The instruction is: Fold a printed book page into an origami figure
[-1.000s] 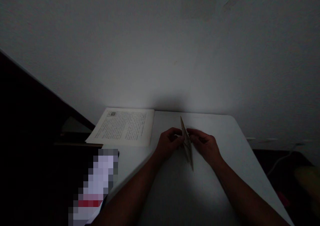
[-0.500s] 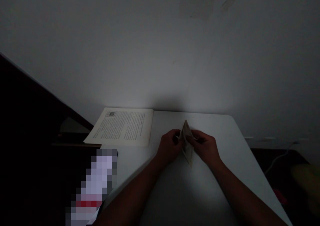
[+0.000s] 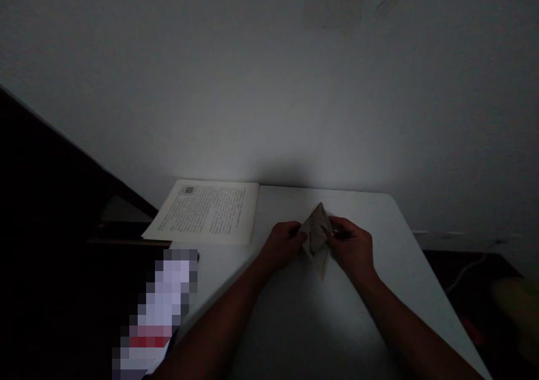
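Between my two hands is a folded piece of paper (image 3: 316, 231), greyish and diamond-shaped, with creases and layered flaps. It is held up over the white table, one point toward the wall and one toward me. My left hand (image 3: 287, 244) pinches its left corner, thumb on the near face and fingers behind. At the right corner my right hand (image 3: 350, 244) grips it the same way, thumb on the front. The fingers behind the paper are partly hidden, and dim light blurs the finer folds.
Printed sheets (image 3: 210, 211) lie at the back left of the white table (image 3: 286, 324), overhanging its left edge. A pixelated, bright object (image 3: 162, 307) is by the left edge. A wall (image 3: 269, 88) rises behind. To the right, a pale cable (image 3: 467, 268) runs near dark furniture.
The folded paper has turned from nearly edge-on to a wider diamond, its face now showing. My hands have spread slightly apart, the right one shifting a little to the right.
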### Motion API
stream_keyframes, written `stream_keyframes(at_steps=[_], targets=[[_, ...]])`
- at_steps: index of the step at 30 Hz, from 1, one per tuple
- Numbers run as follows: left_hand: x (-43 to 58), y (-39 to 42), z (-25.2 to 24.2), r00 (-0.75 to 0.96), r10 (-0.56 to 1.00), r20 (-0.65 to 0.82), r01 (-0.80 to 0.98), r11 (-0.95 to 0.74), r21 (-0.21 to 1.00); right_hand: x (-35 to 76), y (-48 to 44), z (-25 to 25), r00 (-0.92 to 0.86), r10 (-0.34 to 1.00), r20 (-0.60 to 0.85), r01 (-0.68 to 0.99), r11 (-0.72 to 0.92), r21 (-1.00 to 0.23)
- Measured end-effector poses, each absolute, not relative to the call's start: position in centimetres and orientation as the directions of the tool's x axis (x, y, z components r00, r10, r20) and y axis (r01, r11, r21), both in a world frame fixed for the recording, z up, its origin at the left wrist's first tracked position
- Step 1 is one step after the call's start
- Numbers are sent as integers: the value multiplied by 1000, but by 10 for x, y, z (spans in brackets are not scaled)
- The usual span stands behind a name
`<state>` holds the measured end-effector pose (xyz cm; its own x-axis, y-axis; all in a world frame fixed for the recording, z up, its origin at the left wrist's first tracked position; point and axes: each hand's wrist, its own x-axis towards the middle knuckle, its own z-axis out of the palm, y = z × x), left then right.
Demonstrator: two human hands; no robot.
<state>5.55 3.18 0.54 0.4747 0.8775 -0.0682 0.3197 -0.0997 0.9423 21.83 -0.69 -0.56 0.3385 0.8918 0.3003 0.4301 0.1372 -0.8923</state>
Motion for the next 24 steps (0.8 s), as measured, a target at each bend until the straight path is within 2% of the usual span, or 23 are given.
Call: stream_keyframes(at_steps=[6,12,17,24], targets=[[59,31,3,470,881,-53,356,-134,925,217,-6,-6,341,904,257,387,114,-915],[60,31,2,470,881,-53,391,-154,908,216,-7,-6,302,903,305,456,144,-878],[59,31,-3,434,899,-53,328,-103,939,217,-5,-9,378,886,270,424,94,-901],[57,33,-1,424,902,-83,190,1,982,219,-3,-10,377,904,201,287,92,-954]])
